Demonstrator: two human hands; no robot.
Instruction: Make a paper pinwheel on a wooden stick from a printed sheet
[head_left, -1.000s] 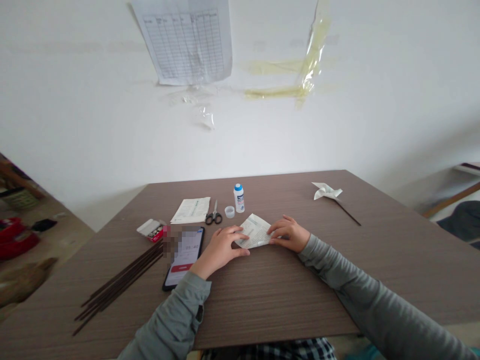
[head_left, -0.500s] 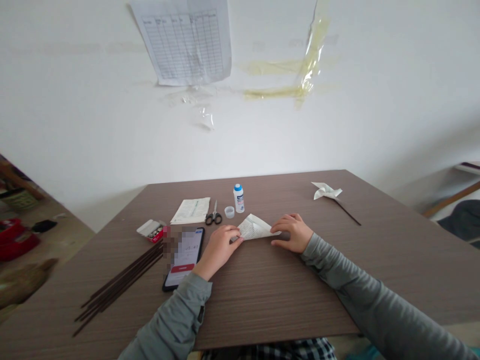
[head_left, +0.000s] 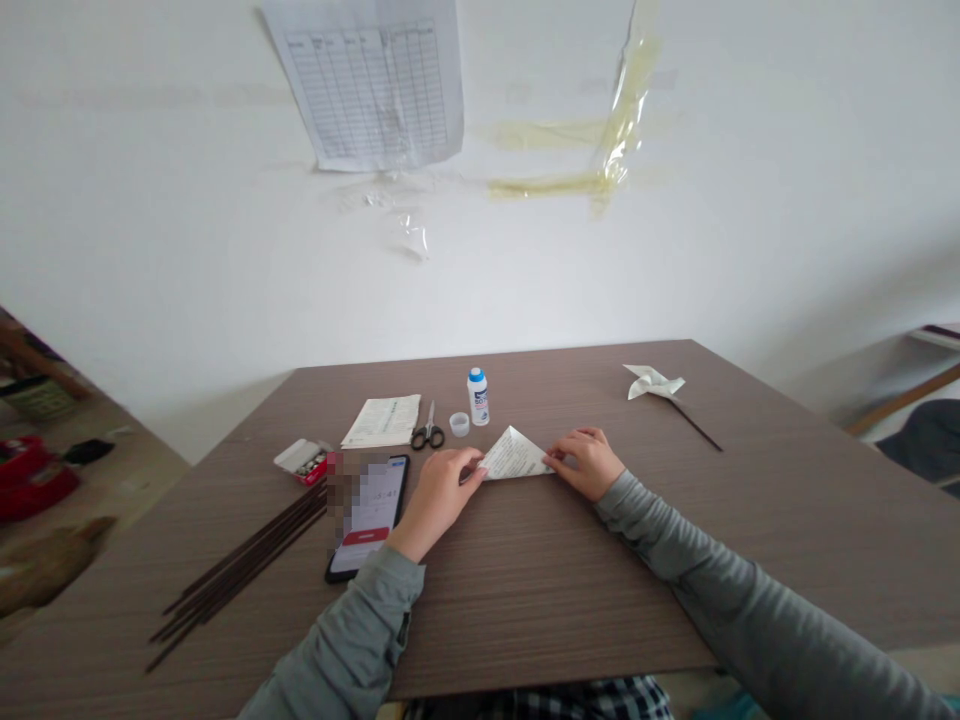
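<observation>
A printed sheet of paper point(head_left: 514, 455) lies folded into a triangle on the brown table point(head_left: 525, 570), its point facing away from me. My left hand point(head_left: 439, 492) presses the triangle's left corner with its fingertips. My right hand point(head_left: 589, 460) presses the right corner, fingers flat on the paper. Both arms wear grey sleeves.
Behind the paper stand a small white glue bottle point(head_left: 478, 396) with its loose cap point(head_left: 459, 423), scissors point(head_left: 428, 428) and a stack of printed sheets point(head_left: 384, 420). A phone point(head_left: 369, 512), a small open box point(head_left: 303, 460) and dark sticks point(head_left: 240, 565) lie at left. A paper pinwheel point(head_left: 660, 386) lies far right.
The near half of the sheet was folded up and over to the far side, making a triangle. Both hands slid outward along the fold to its two corners.
</observation>
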